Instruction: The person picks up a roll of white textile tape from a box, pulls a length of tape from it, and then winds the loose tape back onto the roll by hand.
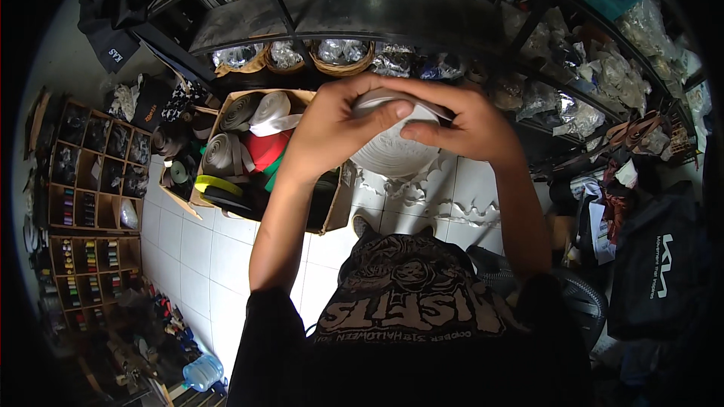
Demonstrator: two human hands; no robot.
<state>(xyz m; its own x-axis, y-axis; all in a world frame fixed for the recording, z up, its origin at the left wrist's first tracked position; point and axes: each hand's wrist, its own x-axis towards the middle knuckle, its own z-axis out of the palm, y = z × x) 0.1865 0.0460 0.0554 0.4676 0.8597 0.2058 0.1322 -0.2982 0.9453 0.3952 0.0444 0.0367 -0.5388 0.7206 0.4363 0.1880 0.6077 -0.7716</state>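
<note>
Roll (396, 154) of flat white tape, spiral-wound, sits between our left hand (328, 122) and right hand (475, 126), above the white tiled floor (241, 256); both hands curve round its upper edge, thumbs pressing on the tape, but the far fingertips are hidden, so we can't tell their hold. If our thumbs push unevenly, we could telescope the coil and spill slack, which could tangle with the loose, wavy white strips (473, 212) below.

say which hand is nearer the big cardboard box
Left. In view, the left hand overlaps the big cardboard box; the right hand is farther right, across the white roll.
</note>
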